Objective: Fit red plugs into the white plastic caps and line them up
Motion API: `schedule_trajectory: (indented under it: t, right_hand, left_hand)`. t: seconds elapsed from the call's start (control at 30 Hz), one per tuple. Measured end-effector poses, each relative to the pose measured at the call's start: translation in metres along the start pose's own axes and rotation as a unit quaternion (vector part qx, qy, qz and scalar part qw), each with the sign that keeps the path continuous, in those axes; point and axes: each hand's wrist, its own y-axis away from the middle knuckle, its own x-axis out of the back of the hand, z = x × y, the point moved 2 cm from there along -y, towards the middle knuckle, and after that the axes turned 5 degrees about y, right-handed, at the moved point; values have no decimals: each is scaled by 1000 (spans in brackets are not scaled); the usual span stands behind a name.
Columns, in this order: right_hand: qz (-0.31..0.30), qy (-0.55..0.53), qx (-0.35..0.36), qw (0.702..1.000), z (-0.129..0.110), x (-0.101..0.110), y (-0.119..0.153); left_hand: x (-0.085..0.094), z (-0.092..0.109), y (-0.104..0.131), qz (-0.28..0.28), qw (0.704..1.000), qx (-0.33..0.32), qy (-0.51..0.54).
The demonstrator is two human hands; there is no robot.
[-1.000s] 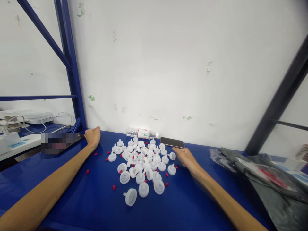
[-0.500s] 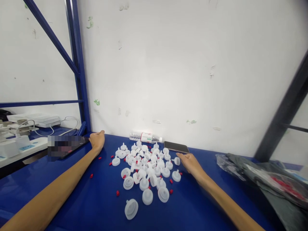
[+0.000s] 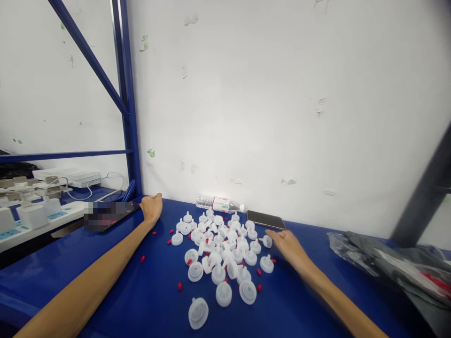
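My left hand (image 3: 152,207) rests on the blue table, fingers curled in, by the right end of a dark, partly blurred device (image 3: 112,216). What it holds, if anything, is hidden. My right hand (image 3: 286,244) lies on the other side, fingers bent, its index fingertip close to a white funnel-shaped cap (image 3: 267,241) at the pile's edge. I cannot tell whether it touches the cap or has something inside the fingers. Between both hands spreads a pile of white plastic caps (image 3: 223,293) with narrow spouts. Small red pieces (image 3: 180,286) are scattered among and around them.
A clear bottle (image 3: 222,204) lies against the wall behind the pile, beside a phone (image 3: 266,220). Grey bags (image 3: 384,263) occupy the right side. Power strips (image 3: 66,213) with plugs and cables are at left, near a blue metal post (image 3: 130,103).
The whole scene has shifted slightly right and down as my head turned. Both hands and the pile keep about the same places on the table.
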Motion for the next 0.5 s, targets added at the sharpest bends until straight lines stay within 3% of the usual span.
schedule_trajectory:
  t: [0.27, 0.5]
  right_hand:
    - [13, 87, 2, 996, 4, 1, 0]
    - [-11, 157, 1, 988, 8, -2, 4]
  left_hand:
    - [-11, 3, 7, -96, 991, -63, -64]
    - [-21, 10, 19, -209, 959, -128, -140]
